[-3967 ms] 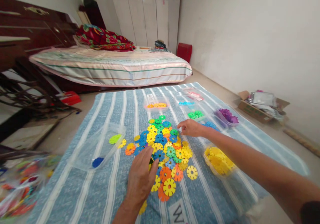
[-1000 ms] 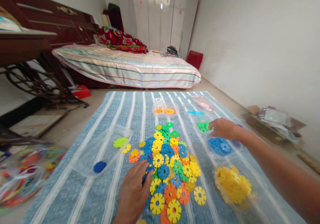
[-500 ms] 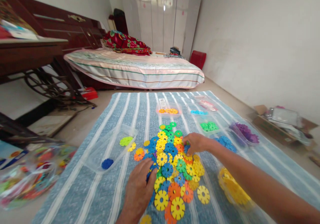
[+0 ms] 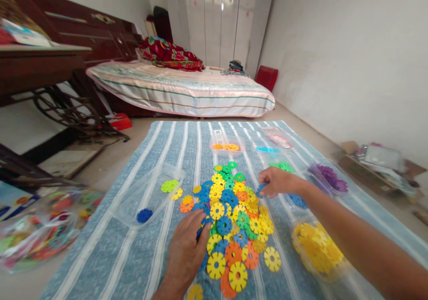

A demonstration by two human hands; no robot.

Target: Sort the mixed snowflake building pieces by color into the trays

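A loose heap of notched plastic building discs (image 4: 224, 225) in yellow, blue, green and orange lies on the striped cloth before me. At the heap's near left edge rests my left hand (image 4: 187, 242), curled, with dark blue discs (image 4: 202, 227) showing between thumb and fingers. Pinched in the fingertips of my right hand (image 4: 279, 182) is a blue disc (image 4: 261, 187), held just off the heap's right side. Beyond that hand sits a tub of green discs (image 4: 283, 166); a tub of blue discs (image 4: 297, 200) is partly hidden by my right forearm.
Clear tubs hold yellow (image 4: 316, 248), purple (image 4: 329, 178), orange (image 4: 227, 146) and light blue discs (image 4: 267, 150). A clear tray (image 4: 129, 202) at left has a dark blue and a lime disc. Bagged pieces (image 4: 40, 237) lie on the floor at left. A bed (image 4: 187, 92) stands behind.
My right hand has lifted away from the heap and moved right with a blue disc in its fingers. The left hand stays nearly in place.
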